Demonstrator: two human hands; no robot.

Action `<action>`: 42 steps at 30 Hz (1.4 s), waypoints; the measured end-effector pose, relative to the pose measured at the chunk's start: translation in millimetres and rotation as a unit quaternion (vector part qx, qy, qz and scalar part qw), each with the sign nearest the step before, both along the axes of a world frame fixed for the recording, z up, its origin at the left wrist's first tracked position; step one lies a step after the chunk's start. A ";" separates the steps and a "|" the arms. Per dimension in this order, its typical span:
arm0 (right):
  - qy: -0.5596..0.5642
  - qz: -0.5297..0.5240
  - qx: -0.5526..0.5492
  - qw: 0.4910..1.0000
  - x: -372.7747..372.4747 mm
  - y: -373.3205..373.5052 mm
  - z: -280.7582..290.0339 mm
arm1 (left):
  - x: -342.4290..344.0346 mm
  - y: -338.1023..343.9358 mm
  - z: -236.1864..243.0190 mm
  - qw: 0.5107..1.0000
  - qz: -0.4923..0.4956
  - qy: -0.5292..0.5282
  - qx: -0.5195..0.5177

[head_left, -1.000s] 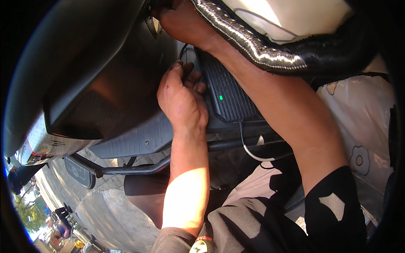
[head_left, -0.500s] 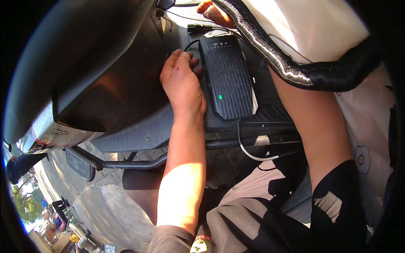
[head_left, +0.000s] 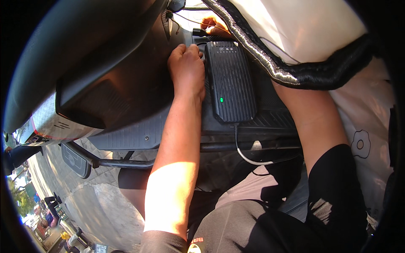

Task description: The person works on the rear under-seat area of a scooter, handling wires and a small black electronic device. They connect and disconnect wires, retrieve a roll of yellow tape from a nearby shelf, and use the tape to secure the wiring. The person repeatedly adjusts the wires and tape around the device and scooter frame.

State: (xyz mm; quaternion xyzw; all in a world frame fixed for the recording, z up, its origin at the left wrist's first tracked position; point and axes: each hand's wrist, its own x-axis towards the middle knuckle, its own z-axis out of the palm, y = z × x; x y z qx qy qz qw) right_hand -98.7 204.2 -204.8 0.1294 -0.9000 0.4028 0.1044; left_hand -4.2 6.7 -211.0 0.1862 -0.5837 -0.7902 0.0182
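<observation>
A black ribbed charger [head_left: 231,82] with a lit green light lies on the dark footboard of a scooter. My left hand [head_left: 187,69] is curled closed beside its upper left corner, around a black cable [head_left: 201,43] at the charger's far end. The hand itself hides most of its fingertips. Beyond the charger, my right hand [head_left: 215,26] pinches a black plug [head_left: 198,32] by its cable end. A white cover with black trim hides the right wrist and part of that forearm.
The white cover [head_left: 303,25] hangs over the right side, its shiny black trim [head_left: 270,67] crossing near the charger. A grey cord [head_left: 240,152] loops from the charger's near end. A dark scooter panel [head_left: 105,71] rises on the left, above a metal side bar [head_left: 122,163].
My right hand has come down and closed on the plug. My left hand has turned slightly, still by the charger's corner. The view has shifted a little.
</observation>
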 end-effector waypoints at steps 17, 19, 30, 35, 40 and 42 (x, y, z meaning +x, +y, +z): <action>0.033 0.048 -0.054 0.997 -6.0 -45.9 -4.0 | -3.0 16.4 8.0 0.989 0.095 0.050 -0.099; 0.035 0.057 -0.064 0.996 -1.5 -56.0 -1.8 | -2.2 14.6 7.8 0.988 0.084 0.062 -0.113; -0.111 0.083 -0.106 0.985 37.3 -101.5 44.1 | -1.4 8.7 -10.1 0.981 0.087 0.052 -0.168; -0.118 0.059 -0.201 0.971 31.8 -117.2 19.3 | -2.6 10.1 -11.3 0.984 0.111 0.064 -0.120; -0.128 0.058 -0.194 0.971 39.3 -113.7 31.2 | -2.1 11.4 -8.6 0.991 0.093 0.066 -0.065; -0.141 0.047 -0.175 0.973 43.8 -111.9 36.6 | -1.1 11.5 -6.3 0.986 0.107 0.092 -0.091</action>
